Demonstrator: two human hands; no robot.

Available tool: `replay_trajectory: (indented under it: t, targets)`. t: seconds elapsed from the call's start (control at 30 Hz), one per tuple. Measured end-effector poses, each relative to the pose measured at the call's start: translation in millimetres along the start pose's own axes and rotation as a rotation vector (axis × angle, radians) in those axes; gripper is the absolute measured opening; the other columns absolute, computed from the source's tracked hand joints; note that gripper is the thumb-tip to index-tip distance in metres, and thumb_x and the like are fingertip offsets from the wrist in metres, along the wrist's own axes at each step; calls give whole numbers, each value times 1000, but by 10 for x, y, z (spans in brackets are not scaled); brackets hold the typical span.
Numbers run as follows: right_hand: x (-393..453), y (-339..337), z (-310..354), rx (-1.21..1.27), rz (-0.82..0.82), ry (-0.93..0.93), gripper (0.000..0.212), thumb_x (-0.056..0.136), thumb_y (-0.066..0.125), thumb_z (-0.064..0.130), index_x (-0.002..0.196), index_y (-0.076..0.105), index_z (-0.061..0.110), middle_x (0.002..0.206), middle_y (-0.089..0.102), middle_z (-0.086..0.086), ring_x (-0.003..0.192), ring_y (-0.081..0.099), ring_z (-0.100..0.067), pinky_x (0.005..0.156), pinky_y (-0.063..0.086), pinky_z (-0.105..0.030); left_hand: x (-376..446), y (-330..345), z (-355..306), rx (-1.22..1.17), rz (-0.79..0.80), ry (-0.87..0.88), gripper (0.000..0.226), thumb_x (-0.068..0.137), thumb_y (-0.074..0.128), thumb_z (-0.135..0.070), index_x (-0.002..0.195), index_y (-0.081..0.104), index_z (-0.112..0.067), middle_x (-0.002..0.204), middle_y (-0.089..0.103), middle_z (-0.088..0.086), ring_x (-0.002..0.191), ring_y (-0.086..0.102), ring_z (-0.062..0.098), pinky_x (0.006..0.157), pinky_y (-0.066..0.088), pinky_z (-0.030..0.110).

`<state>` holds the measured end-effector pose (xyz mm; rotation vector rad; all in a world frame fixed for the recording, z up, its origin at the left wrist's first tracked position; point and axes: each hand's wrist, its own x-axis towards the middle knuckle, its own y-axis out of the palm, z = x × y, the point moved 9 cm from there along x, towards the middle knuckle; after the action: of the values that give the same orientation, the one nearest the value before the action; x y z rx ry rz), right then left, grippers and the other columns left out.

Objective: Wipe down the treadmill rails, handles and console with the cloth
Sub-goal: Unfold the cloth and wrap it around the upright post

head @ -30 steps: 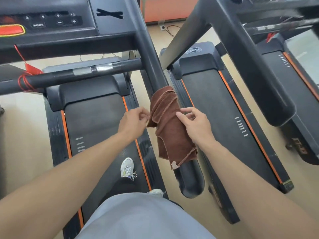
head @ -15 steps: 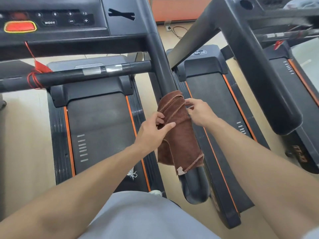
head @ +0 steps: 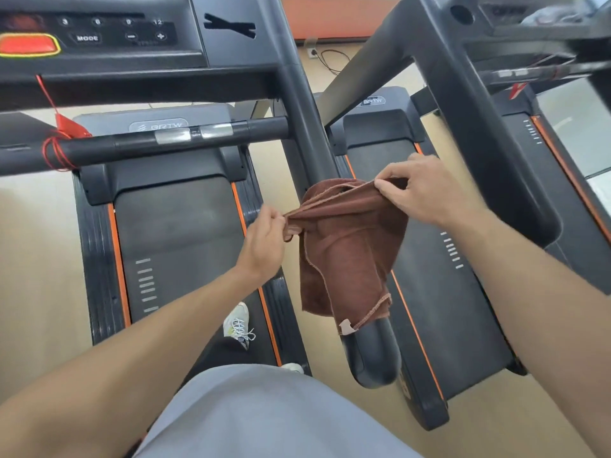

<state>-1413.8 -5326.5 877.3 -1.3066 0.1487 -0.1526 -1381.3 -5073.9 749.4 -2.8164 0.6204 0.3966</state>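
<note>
A brown cloth (head: 350,246) hangs draped over the black right handrail (head: 373,355) of the treadmill I stand on. My left hand (head: 264,239) pinches the cloth's left edge and my right hand (head: 420,190) pinches its upper right edge, so the cloth is stretched wide between them. The cloth's lower corner with a pale tag dangles near the rail's rounded end. The console (head: 99,38) with a red stop button and MODE keys fills the top left. A black crossbar handle (head: 172,140) with silver sensor plates runs below the console.
A second treadmill (head: 439,292) stands close on the right, its thick black handrail (head: 496,160) slanting down beside my right hand. A red safety cord (head: 56,150) is wound round the crossbar at left. My shoe (head: 238,322) rests on the belt. A cable lies on the beige floor behind.
Both hands have pulled apart, the left to the left and the right up and right, spreading the bunched cloth open across the rail. The camera has tilted slightly.
</note>
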Motion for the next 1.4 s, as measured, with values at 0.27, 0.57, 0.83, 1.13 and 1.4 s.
replay_trajectory:
  t: [0.27,0.57,0.83,1.13,1.4]
  targets:
    - [366,333,354,35,297,123,74,89,61,69,154,41,42,131,46,5,136,38,-19,114,35,-40,195,-395,377,236,-103,-325,30,98,34,-25,81,53,-10,77,67,14,61,66,19,64,51,24]
    - [-854,1446,-214,961,311,898,65,91,38,82,101,73,28,91,71,11,81,65,-9,70,52,-26,382,317,82,-33,230,-160,56,95,60,-59,140,52,-27,134,60,-9,120,58,8,98,43,23]
    - [-1412,1246,-464,892,77,817,40,87,73,57,102,77,20,96,79,7,94,74,-13,79,53,-30,535,177,-298,238,74,114,44,100,56,-47,67,36,-24,65,41,-10,64,40,11,64,34,35]
    - [-1849,403,-464,1063,366,755,58,77,80,44,123,66,11,108,78,-7,93,75,-20,83,61,-36,536,428,-1357,415,1,430,34,93,66,-49,92,55,-17,72,59,-11,76,56,16,74,44,34]
    - [-1679,859,-143,676,355,510,85,92,57,66,162,17,42,165,25,17,151,25,-1,126,21,-32,-47,384,-662,170,-298,307,49,98,54,-19,146,43,-17,153,41,2,144,34,16,123,23,34]
